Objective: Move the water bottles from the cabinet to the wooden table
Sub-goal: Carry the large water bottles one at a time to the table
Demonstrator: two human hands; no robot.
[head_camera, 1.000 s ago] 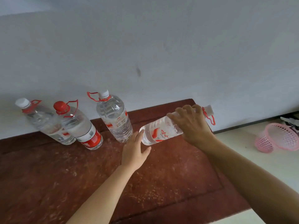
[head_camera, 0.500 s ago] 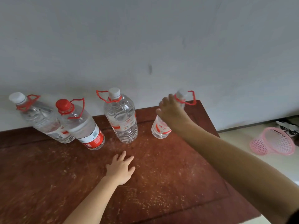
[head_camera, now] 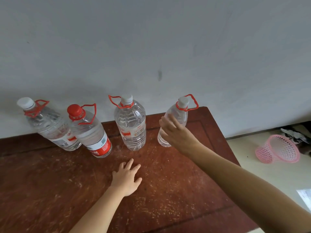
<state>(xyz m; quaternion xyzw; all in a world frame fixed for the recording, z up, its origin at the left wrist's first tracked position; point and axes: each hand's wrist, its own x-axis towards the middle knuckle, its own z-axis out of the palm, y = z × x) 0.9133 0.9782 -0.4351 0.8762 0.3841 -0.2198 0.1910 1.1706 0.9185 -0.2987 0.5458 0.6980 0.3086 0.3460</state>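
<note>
1. Four clear plastic water bottles stand in a row at the back of the scuffed reddish-brown wooden table (head_camera: 168, 190), near the pale grey wall (head_camera: 151, 39): a white-capped one at far left (head_camera: 48, 126), a red-capped one with a red-and-white label (head_camera: 91, 132) just beside it, a white-capped one in the middle (head_camera: 130, 123), and the rightmost white-capped bottle with a red loop handle (head_camera: 180, 113).
2. The right hand (head_camera: 178, 133) is in front of the rightmost bottle, fingers spread and relaxed; whether they touch the plastic I cannot tell, but they are not clamped on it.
3. The left hand (head_camera: 127, 178) lies flat on the tabletop, fingers slightly apart, holding nothing.
4. Risk: this bottle stands closest to the table's right edge, so a knuckle or forearm brushing it on withdrawal could rock it, and a tall bottle may topple toward the floor and the pink mesh plastic basket (head_camera: 277, 149) lying on its side.
5. Risk: the two left bottles stand nearly touching, so a careless sweep of the left arm could knock both over.
6. Against the picture half a second ago, the right hand has slid down from the bottle's neck to its body and opened; the bottle, upright then too, has kept its spot.
7. The left hand has barely shifted.
</note>
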